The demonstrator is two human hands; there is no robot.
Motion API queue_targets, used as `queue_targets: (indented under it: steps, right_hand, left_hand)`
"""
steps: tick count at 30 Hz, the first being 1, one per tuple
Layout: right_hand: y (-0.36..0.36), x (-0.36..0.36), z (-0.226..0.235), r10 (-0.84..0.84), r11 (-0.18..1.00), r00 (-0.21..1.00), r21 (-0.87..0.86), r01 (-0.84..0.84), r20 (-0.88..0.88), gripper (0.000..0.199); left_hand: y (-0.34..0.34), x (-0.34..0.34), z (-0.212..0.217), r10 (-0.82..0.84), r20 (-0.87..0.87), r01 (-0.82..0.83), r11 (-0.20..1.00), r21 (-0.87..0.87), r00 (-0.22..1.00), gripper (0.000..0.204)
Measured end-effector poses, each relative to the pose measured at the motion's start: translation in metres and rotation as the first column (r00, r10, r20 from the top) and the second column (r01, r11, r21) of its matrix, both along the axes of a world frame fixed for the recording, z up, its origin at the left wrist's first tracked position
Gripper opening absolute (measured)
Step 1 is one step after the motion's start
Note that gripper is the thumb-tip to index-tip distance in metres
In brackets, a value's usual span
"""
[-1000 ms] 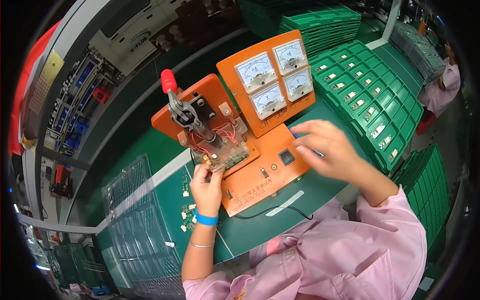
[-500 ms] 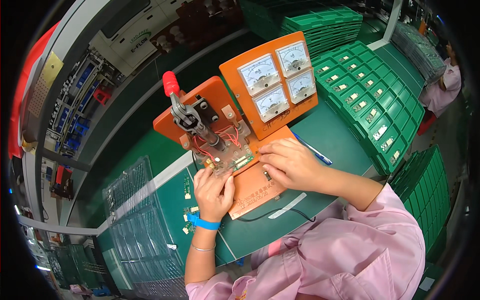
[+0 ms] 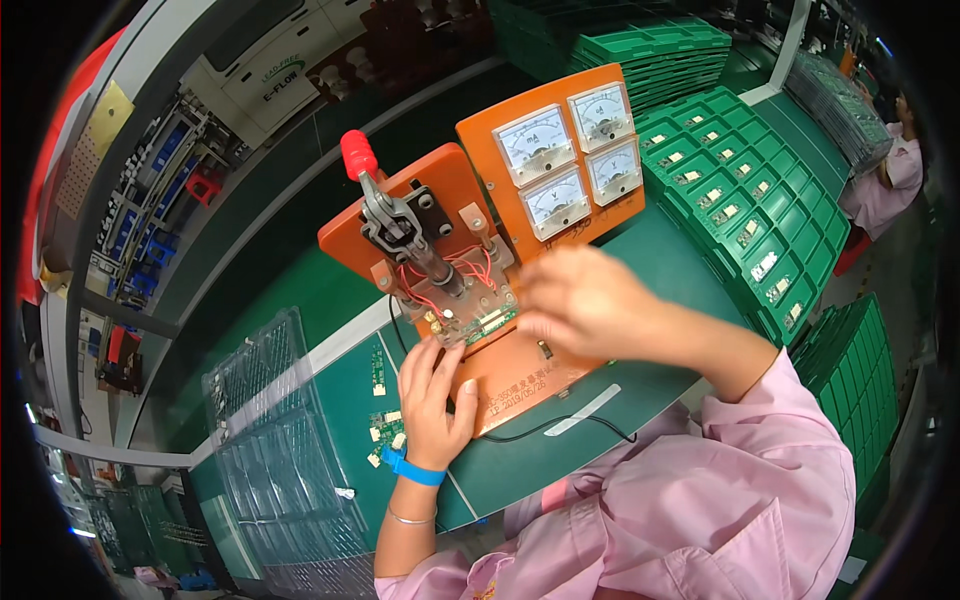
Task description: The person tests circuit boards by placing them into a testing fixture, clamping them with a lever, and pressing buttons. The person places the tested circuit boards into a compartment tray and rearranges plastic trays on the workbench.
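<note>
In front of me stands an orange test fixture (image 3: 505, 400) with a red-handled toggle clamp (image 3: 385, 215) and red wires above a clear block. A small green circuit board (image 3: 492, 322) lies in the block's front. My left hand (image 3: 435, 405) rests at the fixture's front left, fingers stretched out and thumb apart, with fingertips at the block's edge beside the board. Over the fixture's right side is my right hand (image 3: 590, 305), smeared by motion; whether it holds anything is unclear. Behind it, an orange panel carries several dial meters (image 3: 556, 203).
Several loose circuit boards (image 3: 385, 430) lie left of the fixture, beside clear plastic trays (image 3: 270, 430). At the right, a green compartment tray (image 3: 760, 190) holds small boards; more green trays (image 3: 655, 48) are stacked behind. A black cable (image 3: 590, 420) runs along the front. Another person (image 3: 890, 180) sits far right.
My right hand has risen from the fixture's right side and is now blurred. My left thumb has spread away from the fingers. The whole view has shifted slightly.
</note>
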State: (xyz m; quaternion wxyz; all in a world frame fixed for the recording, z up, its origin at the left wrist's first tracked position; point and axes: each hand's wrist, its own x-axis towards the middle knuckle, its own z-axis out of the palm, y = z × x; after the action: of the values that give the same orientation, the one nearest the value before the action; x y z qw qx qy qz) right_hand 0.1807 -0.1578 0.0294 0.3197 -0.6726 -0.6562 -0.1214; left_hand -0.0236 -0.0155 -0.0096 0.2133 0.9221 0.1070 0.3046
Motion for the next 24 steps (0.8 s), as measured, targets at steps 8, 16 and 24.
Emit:
queue_targets:
  steps: [8,16,24]
  right_hand:
    - [0.114,0.02,0.15,-0.101,0.985,0.917,-0.169,0.037,-0.387,0.043]
    - [0.012,-0.027,0.052,0.578,0.792,0.812,0.297,-0.533,-0.08,0.027]
    - [-0.037,-0.014,-0.04,-0.037,0.998,0.995,-0.044,0.033,-0.092,0.009]
  left_hand:
    - [0.008,-0.009,-0.025,0.079,0.098,-0.068,0.991,-0.113,0.992,0.031]
    - [0.005,-0.02,-0.032,0.057,0.104,-0.04,0.987,-0.156,0.993,0.017]
    - [-0.003,-0.01,-0.029,0.068,0.128,-0.033,0.965,-0.259,0.989,0.016]
